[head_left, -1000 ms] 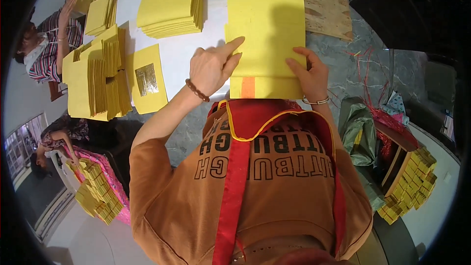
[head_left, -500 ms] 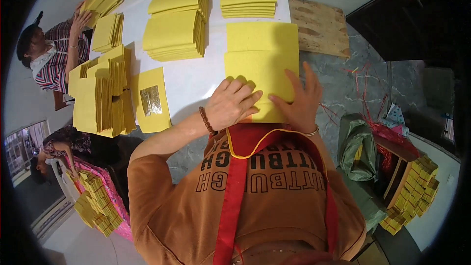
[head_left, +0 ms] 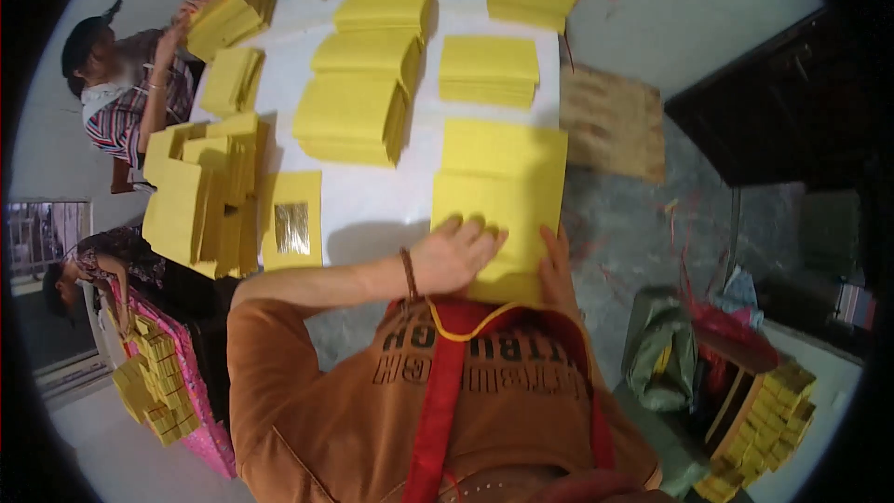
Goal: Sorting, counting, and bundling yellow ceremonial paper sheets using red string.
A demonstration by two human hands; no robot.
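Left hand (head_left: 456, 256): palm down, fingers close together and bent, tips resting on a rectangular piece of matte yellow paper (head_left: 494, 200). Thumb not clearly seen; cannot tell whether it pinches anything. Right hand (head_left: 557, 270): at the right edge of the same paper, fingers partly bent; cannot tell whether it is clamped on that edge or only touching it.

Position of paper: near edge of the table, directly before the person, close to a red cloth apron (head_left: 480, 331) with yellow edging. A straight edge crosses the paper's upper part; cannot tell whether it marks a fold or a second sheet beneath. Surface smooth, shaded at right.

Surroundings: a white, smooth table covering (head_left: 363, 200) bears a thick stack of yellow folded paper (head_left: 349, 121), its layers visible at the side, and a lower, flat-topped yellow stack (head_left: 489, 70) beyond the worked paper. Left of the hands lies a flat yellow sheet (head_left: 304, 196) with a shiny, crinkled metallic foil rectangle (head_left: 291, 228). Beside it, an uneven block of upright and slanted yellow paper (head_left: 177, 210).
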